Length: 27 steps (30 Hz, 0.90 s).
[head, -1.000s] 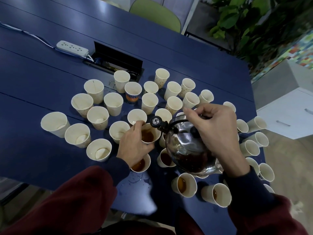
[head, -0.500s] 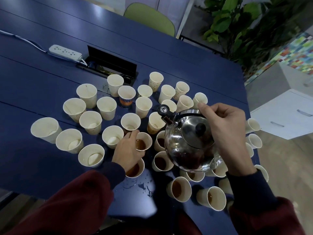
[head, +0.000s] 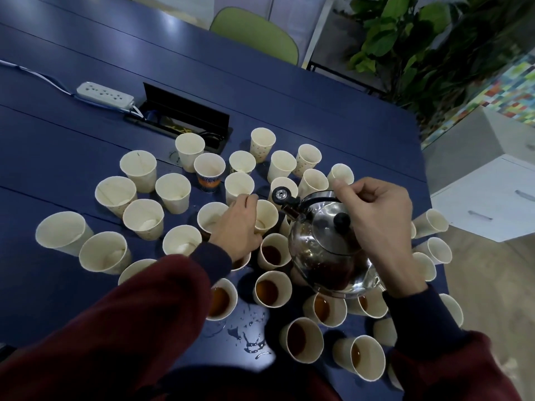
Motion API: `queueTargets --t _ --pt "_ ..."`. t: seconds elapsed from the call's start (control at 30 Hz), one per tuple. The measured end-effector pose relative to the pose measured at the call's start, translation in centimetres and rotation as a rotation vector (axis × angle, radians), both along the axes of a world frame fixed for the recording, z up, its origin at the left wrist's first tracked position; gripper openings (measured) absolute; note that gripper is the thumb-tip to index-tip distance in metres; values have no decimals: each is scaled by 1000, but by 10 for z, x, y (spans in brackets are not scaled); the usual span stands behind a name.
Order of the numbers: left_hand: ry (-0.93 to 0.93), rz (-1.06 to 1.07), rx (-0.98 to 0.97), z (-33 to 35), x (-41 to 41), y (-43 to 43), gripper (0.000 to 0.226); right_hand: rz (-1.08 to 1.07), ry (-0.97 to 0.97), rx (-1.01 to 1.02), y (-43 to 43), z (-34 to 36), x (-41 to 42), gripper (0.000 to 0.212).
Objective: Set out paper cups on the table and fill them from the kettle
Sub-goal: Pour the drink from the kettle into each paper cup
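At the near edge of the blue table [head: 86,120], my right hand [head: 373,215] grips the steel kettle [head: 327,250] by its handle. It is held aloft over the cluster, with the spout toward the paper cup [head: 266,215] that my left hand [head: 236,227] curls round. Setting out looks done; filling, I judge, is under a third through. The count: one kettle, at least seven tea-filled cups [head: 267,290] on my side, and more than twenty pale cups [head: 143,218] beyond. Others are hidden under my arms. Spilled drops [head: 249,342] dot the tabletop.
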<state>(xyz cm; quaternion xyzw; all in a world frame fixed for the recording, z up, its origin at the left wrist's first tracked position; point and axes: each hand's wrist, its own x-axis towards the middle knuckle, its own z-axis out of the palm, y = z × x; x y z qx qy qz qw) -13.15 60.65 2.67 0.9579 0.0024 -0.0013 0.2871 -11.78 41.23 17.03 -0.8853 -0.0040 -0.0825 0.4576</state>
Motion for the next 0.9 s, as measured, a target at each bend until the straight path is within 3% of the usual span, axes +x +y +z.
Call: queueTargets --t 0.17,0.37,0.9 --pt "207 -123 -41 -12 29 4 91 -2 18 -79 8 -4 12 25" --pt "104 -55 -171 -20 40 0 62 17 16 -155 11 -9 25 25" --pt "52 19 -217 -5 30 6 69 -6 17 -245 17 -2 33 25"
